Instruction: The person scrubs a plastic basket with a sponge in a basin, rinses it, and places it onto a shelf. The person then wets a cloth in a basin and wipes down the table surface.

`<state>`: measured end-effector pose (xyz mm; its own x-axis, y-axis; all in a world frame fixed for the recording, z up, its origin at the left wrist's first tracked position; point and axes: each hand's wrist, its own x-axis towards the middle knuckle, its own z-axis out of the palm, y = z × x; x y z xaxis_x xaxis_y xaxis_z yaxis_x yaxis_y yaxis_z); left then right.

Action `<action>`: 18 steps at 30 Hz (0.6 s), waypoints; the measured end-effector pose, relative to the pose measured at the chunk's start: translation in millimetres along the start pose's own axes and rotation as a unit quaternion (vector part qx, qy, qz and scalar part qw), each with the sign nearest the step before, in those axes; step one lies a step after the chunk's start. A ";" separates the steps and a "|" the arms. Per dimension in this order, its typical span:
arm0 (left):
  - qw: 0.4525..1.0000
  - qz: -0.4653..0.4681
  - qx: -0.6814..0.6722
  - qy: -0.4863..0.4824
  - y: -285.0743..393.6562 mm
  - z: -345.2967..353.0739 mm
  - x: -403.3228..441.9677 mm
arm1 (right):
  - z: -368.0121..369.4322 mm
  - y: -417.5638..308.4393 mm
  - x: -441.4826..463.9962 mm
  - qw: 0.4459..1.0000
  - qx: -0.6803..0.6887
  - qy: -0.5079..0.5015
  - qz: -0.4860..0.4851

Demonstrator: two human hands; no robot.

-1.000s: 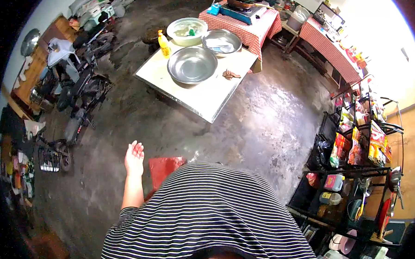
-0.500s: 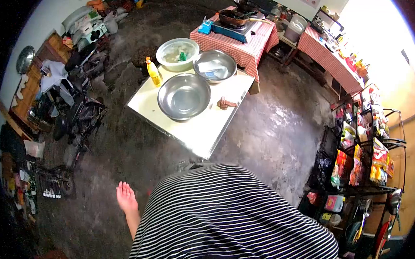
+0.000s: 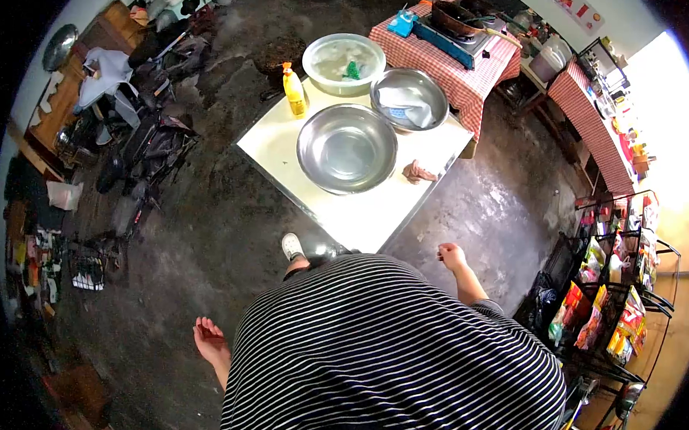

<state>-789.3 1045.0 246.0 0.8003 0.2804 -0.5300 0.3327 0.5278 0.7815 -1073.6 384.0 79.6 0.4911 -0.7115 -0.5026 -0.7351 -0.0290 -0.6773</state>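
Observation:
My left hand [image 3: 211,341] hangs over the dark floor at the lower left, its fingers apart and nothing in it. On the right, my right hand [image 3: 451,256] is beside the table's near corner, fingers curled; what it holds, if anything, I cannot make out. Ahead stands a white table [image 3: 359,221]. It bears a metal basin [image 3: 347,150], a second metal basin [image 3: 396,86] with a pale blue-white cloth [image 3: 416,113], and a whitish tub [image 3: 332,61] of cloudy water with a green item [image 3: 352,71]. A yellow bottle [image 3: 294,94] and a brown crumpled thing [image 3: 418,172] lie near the basins.
Behind the table, a red-checked table [image 3: 485,75] holds a stove and a pan [image 3: 454,21]. A black rack [image 3: 626,285] with packets stands on the right. A bicycle [image 3: 134,183] and clutter line the left. A shoe [image 3: 291,246] shows near the table.
The table now appears closer than a second ago. My right hand and a shoe have come into view. My left hand appears lower down.

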 end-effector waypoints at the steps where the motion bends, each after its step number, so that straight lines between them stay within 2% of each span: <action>1: 1.000 -0.013 -0.007 -0.017 2.4 3.7 17.8 | 19.8 8.2 11.3 0.999 -0.024 -0.004 -0.030; 3: 0.997 -0.036 0.012 -0.065 9.9 26.3 54.2 | 55.1 6.0 17.2 0.997 -0.027 0.022 -0.063; 4: 0.995 -0.045 0.017 -0.089 12.5 44.1 71.5 | 65.0 -17.1 12.0 0.999 -0.022 0.022 -0.044; 6: 0.994 -0.072 0.031 -0.074 27.3 85.9 101.4 | 83.6 -65.4 -3.5 1.000 -0.009 0.019 -0.004; 9: 0.983 -0.096 0.063 -0.146 54.5 126.7 150.4 | 122.6 -105.7 1.1 0.998 -0.005 0.056 -0.026; 11: 0.975 -0.099 0.090 -0.176 70.1 142.8 180.2 | 141.8 -137.2 3.4 0.995 -0.064 0.072 -0.018; 13: 0.973 -0.108 0.098 -0.181 87.6 156.5 203.8 | 154.7 -183.2 -1.7 0.993 -0.094 0.072 0.015; 18: 0.979 -0.115 0.106 -0.133 108.9 179.6 263.4 | 176.8 -212.3 -22.6 0.983 -0.157 0.092 0.038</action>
<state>-452.8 1032.4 250.6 0.7837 -0.0605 -0.6181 0.5936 0.3658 0.7168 -846.0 530.4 139.7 0.3581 -0.8342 -0.4194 -0.8882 -0.1659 -0.4285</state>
